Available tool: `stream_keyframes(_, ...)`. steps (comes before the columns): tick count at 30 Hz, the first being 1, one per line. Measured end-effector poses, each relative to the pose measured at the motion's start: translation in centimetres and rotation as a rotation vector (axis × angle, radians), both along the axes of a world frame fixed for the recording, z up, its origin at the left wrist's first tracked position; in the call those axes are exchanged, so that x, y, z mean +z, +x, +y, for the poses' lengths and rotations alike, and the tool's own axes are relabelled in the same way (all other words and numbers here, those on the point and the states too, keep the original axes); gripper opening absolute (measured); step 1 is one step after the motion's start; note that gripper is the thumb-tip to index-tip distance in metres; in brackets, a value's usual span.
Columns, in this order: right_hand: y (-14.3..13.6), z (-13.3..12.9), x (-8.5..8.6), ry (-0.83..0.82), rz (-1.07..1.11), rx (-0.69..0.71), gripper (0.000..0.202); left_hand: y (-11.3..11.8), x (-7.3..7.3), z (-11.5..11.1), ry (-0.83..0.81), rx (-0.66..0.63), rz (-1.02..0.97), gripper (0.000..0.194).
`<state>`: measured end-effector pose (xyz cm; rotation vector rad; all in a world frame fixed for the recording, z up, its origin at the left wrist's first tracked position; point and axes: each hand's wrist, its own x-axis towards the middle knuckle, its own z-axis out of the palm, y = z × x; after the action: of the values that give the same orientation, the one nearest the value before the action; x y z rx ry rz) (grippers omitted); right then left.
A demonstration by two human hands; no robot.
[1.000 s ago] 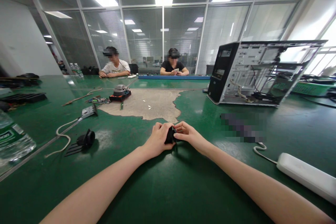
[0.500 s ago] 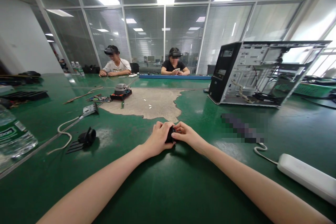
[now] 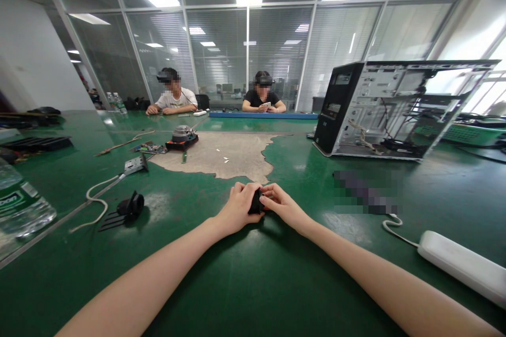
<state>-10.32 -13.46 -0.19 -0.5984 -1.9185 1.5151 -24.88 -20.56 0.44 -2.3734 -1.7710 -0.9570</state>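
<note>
Just above the green table, my left hand (image 3: pixel 241 204) is wrapped round a small black object (image 3: pixel 255 201). Most of that object hides behind my fingers, so its kind cannot be made out. My right hand (image 3: pixel 280 201) comes in from the other side, its thumb and fingers pinched at the object's right edge. Both hands meet close to the front edge of a bare, worn patch (image 3: pixel 241 160) in the table's green covering. To the left of my hands lies a black plastic piece (image 3: pixel 128 207) with a round collar and thin prongs.
An open computer case (image 3: pixel 340 110) stands at the right, near a white power strip (image 3: pixel 458 258) and a blurred dark item (image 3: pixel 363 192). At left are a water bottle (image 3: pixel 19 200), a metal bracket (image 3: pixel 135 165) and a heatsink with fan (image 3: pixel 182 138). Two people sit across the table.
My hands stay in almost the same place. The right fingers have shifted slightly on the black object, and a little more of it shows between the hands.
</note>
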Motion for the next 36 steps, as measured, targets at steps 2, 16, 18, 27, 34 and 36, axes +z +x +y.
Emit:
stream_keyframes(2, 0.1, 0.1, 0.0, 0.001, -0.015, 0.010, 0.028, 0.0, 0.0, 0.0, -0.002, 0.003, -0.001, 0.056)
stream_keyframes(16, 0.1, -0.2, 0.5, -0.044, 0.019, 0.017, 0.027, 0.1, 0.1, -0.1, 0.006, 0.002, 0.008, 0.053)
stream_keyframes(18, 0.1, -0.1, 0.3, -0.040, -0.001, 0.005, 0.028, 0.1, 0.1, -0.1, 0.003, 0.005, 0.004, 0.053)
stream_keyframes(27, 0.7, -0.3, 1.0, -0.051, 0.050, 0.139, 0.033, 0.0, 0.1, 0.0, 0.006, -0.008, 0.002, 0.052)
stream_keyframes(34, 0.0, -0.2, 0.3, -0.078, 0.044, 0.022, 0.029, 0.0, -0.1, 0.1, 0.013, 0.000, 0.019, 0.053)
stream_keyframes(36, 0.0, 0.0, 0.1, -0.068, 0.024, 0.012, 0.030, 0.0, -0.1, 0.1, 0.016, 0.000, 0.014, 0.053)
